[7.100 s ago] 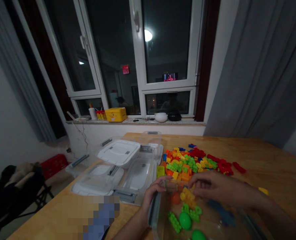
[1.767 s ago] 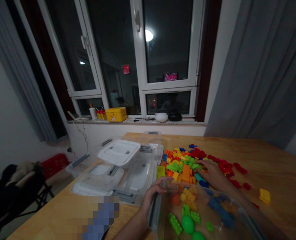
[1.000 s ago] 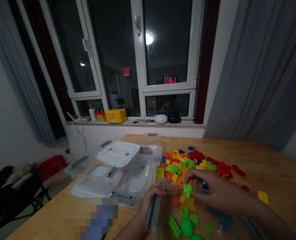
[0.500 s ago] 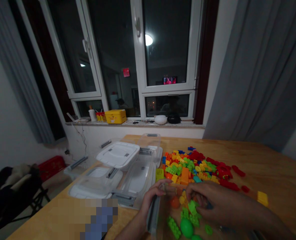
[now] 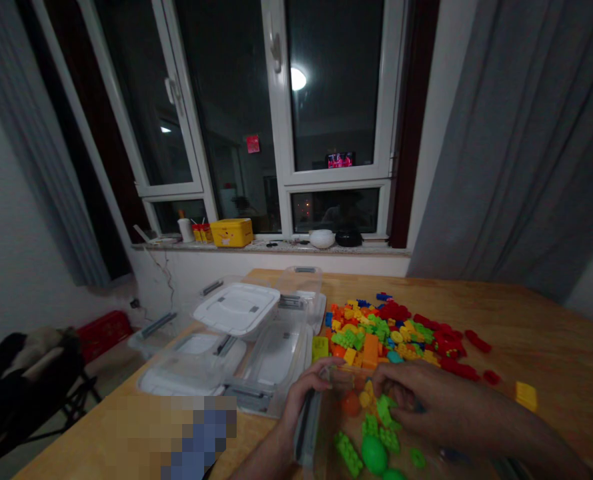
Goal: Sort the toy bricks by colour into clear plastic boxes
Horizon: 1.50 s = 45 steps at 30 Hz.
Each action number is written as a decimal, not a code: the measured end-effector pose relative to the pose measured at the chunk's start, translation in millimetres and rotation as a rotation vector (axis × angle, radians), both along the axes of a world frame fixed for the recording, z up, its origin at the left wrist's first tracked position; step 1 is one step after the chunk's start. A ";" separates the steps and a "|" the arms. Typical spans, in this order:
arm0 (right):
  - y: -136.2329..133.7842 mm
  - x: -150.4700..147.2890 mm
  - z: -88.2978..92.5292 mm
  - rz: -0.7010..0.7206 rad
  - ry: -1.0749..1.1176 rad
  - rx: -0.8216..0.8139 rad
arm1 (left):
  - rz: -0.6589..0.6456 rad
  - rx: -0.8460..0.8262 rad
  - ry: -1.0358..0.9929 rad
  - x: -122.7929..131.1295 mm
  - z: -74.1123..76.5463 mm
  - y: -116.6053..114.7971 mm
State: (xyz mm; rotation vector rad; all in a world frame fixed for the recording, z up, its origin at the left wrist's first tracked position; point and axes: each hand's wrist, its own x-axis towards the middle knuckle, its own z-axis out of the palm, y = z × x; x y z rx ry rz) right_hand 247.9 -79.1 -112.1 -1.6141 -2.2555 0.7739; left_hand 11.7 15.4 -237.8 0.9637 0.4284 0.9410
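Observation:
A clear plastic box with a grey latch lies at the front edge of the table. My left hand is wrapped round its left side near the latch. Over the inside of the box, my right hand has its fingers curled in a pinch, with a bright green building block at its thumb and fingertips. In the box below are another green block, a green ball-like piece, an orange ball and small yellow pieces. The right hand hides part of the box.
A heap of coloured blocks lies just beyond the box, with red pieces to its right and a yellow block farther right. White-lidded clear containers are stacked on the left. A windowsill runs behind the table.
The green block at my right fingertips has shifted and tilted slightly, and the right hand has moved a little. My left hand keeps its hold on the box.

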 end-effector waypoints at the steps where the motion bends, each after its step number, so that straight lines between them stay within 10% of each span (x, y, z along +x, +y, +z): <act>1: 0.1 0.3 -0.1 -0.004 -0.001 -0.007 | 0.009 -0.001 -0.002 -0.8 -1.3 0.0; 15: -0.6 1.4 13.2 -0.002 0.054 0.064 | -0.023 0.009 -0.041 3.1 5.2 -4.4; 23: 17.7 67.9 15.6 -0.254 0.187 0.268 | -0.013 -0.053 -0.005 0.9 3.7 -4.0; 31: 67.7 140.5 -35.3 -0.443 0.130 0.389 | -0.016 -0.024 0.035 -1.3 -2.0 -0.3; 45: 106.4 146.1 -119.8 -0.418 -0.034 0.355 | 0.011 -0.007 0.045 -1.1 4.8 -4.4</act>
